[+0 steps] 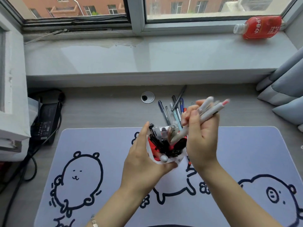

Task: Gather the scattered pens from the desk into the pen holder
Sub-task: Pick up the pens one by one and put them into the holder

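The white pen holder (161, 161) with a red inside stands on the lilac desk mat, stuffed with several dark and grey pens. My left hand (141, 159) wraps around its left and near side. My right hand (202, 136) is closed on a bundle of white markers (208, 110), one pink-tipped; their lower ends point down into the holder's mouth. Several loose pens (173, 110) lie in a pile on the grey desk just behind the holder. One more pen (188, 158) lies partly hidden under my right wrist.
A lilac desk mat (98, 145) with bear drawings covers the near desk. A black power adapter (46, 118) with cables sits at the left. A cable grommet (147, 97) is behind the holder. A red bottle (259, 27) lies on the windowsill; curtains (285, 89) hang at the right.
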